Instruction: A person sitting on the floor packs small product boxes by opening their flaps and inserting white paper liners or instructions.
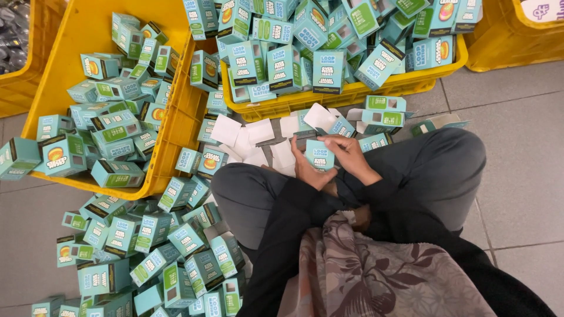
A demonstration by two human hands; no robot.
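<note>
Teal box [319,155] between both cupped hands.

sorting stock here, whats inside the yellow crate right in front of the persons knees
The yellow crate is heaped with small teal boxes, some spilling over its front rim. Its bottom and any lower layers are covered by the pile.

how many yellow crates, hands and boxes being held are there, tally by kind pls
yellow crates: 4, counting the ones cut off at the left edge and top right corner
hands: 2, left hand and right hand
teal box held between both hands: 1
total: 7
loose teal boxes in the crates and on the floor are too many to count
</note>
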